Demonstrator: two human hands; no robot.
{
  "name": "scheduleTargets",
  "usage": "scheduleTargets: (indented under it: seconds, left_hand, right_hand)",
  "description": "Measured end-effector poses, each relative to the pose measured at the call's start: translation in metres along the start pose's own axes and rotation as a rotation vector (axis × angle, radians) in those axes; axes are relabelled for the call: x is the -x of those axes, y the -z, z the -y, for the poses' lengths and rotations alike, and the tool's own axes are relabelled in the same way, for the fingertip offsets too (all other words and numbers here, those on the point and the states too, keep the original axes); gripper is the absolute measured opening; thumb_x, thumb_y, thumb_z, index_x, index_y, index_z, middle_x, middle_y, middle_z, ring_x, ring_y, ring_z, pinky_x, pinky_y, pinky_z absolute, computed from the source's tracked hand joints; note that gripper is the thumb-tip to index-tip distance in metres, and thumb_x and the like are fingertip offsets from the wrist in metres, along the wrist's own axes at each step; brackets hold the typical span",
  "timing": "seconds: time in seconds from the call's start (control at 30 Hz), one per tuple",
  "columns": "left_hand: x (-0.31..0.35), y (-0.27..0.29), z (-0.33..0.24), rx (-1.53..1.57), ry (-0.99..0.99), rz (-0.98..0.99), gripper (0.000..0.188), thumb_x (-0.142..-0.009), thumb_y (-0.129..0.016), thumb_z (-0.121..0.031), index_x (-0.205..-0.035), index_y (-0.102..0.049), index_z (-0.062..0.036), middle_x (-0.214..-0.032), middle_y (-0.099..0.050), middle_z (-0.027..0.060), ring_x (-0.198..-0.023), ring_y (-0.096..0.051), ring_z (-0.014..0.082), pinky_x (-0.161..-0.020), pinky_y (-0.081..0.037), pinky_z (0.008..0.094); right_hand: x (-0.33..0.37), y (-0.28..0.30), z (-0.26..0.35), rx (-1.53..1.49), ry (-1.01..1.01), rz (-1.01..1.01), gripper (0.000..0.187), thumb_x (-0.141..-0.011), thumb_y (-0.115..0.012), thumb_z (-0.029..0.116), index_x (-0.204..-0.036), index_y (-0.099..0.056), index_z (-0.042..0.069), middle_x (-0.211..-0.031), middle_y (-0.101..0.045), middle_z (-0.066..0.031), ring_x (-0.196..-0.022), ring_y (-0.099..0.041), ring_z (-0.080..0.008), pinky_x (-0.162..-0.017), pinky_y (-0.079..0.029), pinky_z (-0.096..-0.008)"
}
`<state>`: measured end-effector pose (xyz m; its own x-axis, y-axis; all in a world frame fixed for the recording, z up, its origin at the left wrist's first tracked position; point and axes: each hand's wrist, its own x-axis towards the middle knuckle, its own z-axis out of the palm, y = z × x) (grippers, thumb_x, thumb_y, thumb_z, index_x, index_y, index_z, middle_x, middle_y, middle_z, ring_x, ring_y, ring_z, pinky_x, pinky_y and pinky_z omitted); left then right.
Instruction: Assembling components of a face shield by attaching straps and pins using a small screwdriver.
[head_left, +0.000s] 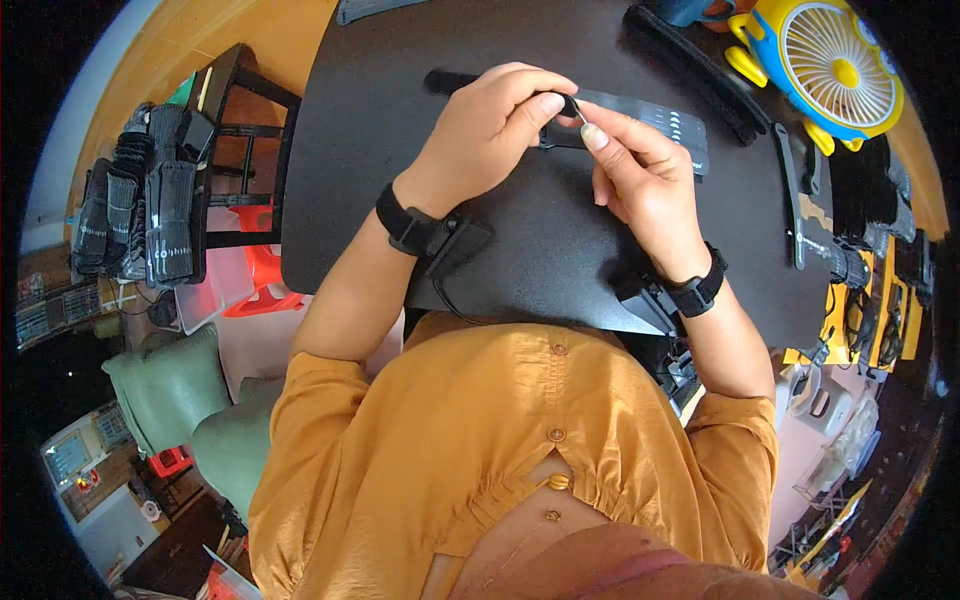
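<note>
Above the far middle of the dark table point(350, 200), my left hand point(500, 115) is closed on a black strap-like piece point(571, 106). A dark end of similar material point(448, 82) shows to the left of that hand; whether it is the same piece cannot be seen. My right hand point(645, 170) pinches a thin silvery bit point(582, 118) between thumb and forefinger, right at the black piece's end. Behind the right hand lies a clear plastic sleeve point(685, 140) with pale markings. Both wrists carry black bands with small dark boxes.
A long fuzzy black strip point(700, 75) lies at the far right, near a yellow and blue fan point(835, 65). Another dark strap point(790, 195) lies along the right edge. Bundled black straps point(150, 195) sit on a stool at left, beside a green padded seat point(170, 380).
</note>
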<state>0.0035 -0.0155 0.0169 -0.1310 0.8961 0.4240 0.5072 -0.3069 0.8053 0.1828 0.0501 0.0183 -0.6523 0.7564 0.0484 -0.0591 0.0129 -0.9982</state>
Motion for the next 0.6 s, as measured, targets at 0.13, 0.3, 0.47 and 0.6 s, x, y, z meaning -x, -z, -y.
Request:
scheduleTargets:
  seconds: [0.13,0.3,0.47,0.6]
  left_hand:
    - [0.001,0.004,0.013,-0.059,-0.041,0.022,0.011,-0.095,-0.056,-0.008,-0.101,-0.062,-0.0011,-0.095,-0.06,0.0057,-0.063,-0.055,0.009,-0.057,-0.046,0.0219]
    - [0.002,0.006,0.016,-0.085,-0.145,0.047,0.009,-0.093,-0.058,-0.005,-0.099,-0.062,-0.0005,-0.094,-0.06,0.005,-0.062,-0.053,0.0079,-0.056,-0.045,0.0217]
    - [0.004,0.004,0.017,-0.008,-0.116,0.064,0.009,-0.093,-0.059,-0.004,-0.099,-0.063,0.0001,-0.093,-0.06,0.0045,-0.062,-0.053,0.007,-0.056,-0.044,0.0213]
    - [0.006,0.001,0.018,-0.011,-0.069,0.035,0.009,-0.093,-0.059,-0.004,-0.099,-0.063,0.0004,-0.093,-0.06,0.0041,-0.063,-0.053,0.0063,-0.056,-0.044,0.0206]
  right_hand:
    - [-0.002,0.008,0.008,-0.101,-0.091,0.089,0.024,-0.096,-0.059,0.014,-0.118,-0.066,0.005,-0.101,-0.071,-0.0032,-0.052,-0.049,-0.003,-0.045,-0.039,-0.0169]
    - [-0.007,0.018,0.008,-0.29,-0.292,0.299,0.026,-0.099,-0.054,0.015,-0.121,-0.056,0.002,-0.108,-0.068,-0.0107,-0.048,-0.048,-0.0046,-0.037,-0.033,-0.0164]
    - [-0.01,0.024,0.007,-0.474,-0.379,0.384,0.024,-0.099,-0.054,0.015,-0.119,-0.055,0.002,-0.107,-0.068,-0.0144,-0.044,-0.046,-0.0056,-0.035,-0.032,-0.0167]
    - [-0.005,0.013,0.009,-0.376,-0.357,0.261,0.024,-0.098,-0.054,0.016,-0.117,-0.056,0.001,-0.105,-0.068,-0.0141,-0.043,-0.046,-0.0058,-0.035,-0.032,-0.0168]
